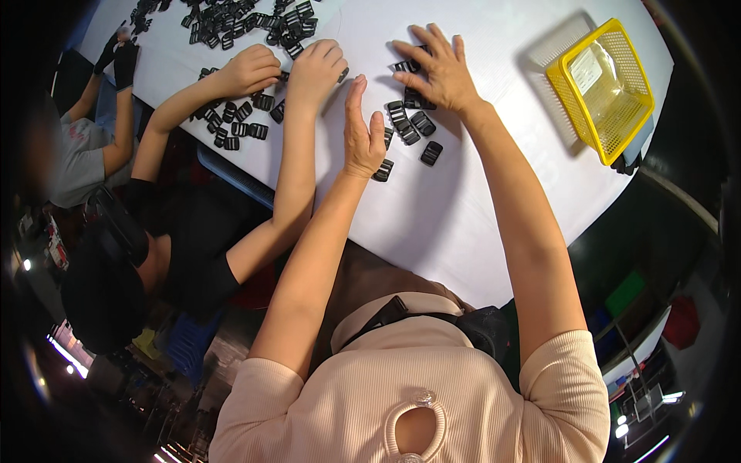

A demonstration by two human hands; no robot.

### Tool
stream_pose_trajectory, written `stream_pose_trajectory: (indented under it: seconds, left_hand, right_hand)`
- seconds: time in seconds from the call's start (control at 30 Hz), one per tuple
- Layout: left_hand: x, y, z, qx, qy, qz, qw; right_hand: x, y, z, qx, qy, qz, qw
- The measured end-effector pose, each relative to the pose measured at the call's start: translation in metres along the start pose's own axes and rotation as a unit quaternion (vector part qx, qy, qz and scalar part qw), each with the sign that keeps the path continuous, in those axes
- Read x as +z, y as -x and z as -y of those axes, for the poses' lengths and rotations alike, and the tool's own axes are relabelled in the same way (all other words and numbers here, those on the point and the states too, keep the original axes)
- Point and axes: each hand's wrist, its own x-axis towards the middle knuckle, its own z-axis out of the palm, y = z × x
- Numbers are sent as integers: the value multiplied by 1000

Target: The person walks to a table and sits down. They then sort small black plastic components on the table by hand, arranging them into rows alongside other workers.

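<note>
1 tbl, 1 bskt at R edge. Wearer: 2 hands, L hand + R hand. Co-workers' hands: 4, incl. 2 gloved. Buckles: 7+ mid-tbl, 8+ nr L edge; far-edge heap too dense to ct.

White surface bright; soft shadow beside basket near right edge; beyond left edge dim, perhaps blurred; fisheye rim dark, bent.

On flat white table, my view: yellow rectangular plastic basket, two o'clock; black rectangular plastic buckles, ten through twelve.
</note>
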Motion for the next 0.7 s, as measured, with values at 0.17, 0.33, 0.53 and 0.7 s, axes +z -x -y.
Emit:
stream_pose_trajectory:
  seconds: [0.17,0.33,0.53,0.7]
  left_hand:
    - [-10,-6,-4,-108,180,-26,977]
    - [-33,-9,-11,-211,275,-29,938]
    - [-45,25,-22,-194,92,-52,975]
    - [-50,67,-39,-95,-119,-24,988]
  right_hand:
    - [-5,35,54,-75,-23,95,992]
    - [-9,73,107,-57,-25,158,985]
    - [-5,103,129,-54,-32,112,992]
    - [-6,117,104,-37,-86,121,988]
